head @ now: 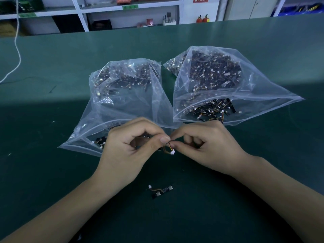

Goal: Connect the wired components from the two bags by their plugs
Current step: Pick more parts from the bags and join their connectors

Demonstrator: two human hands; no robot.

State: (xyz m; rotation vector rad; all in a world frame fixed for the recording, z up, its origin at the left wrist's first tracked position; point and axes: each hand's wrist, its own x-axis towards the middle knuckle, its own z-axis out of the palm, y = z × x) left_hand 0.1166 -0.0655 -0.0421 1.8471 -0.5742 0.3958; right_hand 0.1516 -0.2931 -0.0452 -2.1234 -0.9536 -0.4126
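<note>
Two clear plastic bags lie open toward me on the green table, the left bag (122,95) and the right bag (219,79), both full of small black boards with orange wires and white plugs. My left hand (129,149) and my right hand (206,146) meet in front of the bags, fingertips pinching a wired component (169,148) between them. A white plug hangs on its orange wires just below my fingertips. The boards in my hands are mostly hidden by my fingers. A joined pair of boards (160,190) lies on the table near me.
The green table (52,172) stretches wide around the bags. A white cord (16,50) hangs at the far left. White shelving (98,13) with boxes and tools stands behind the table's far edge.
</note>
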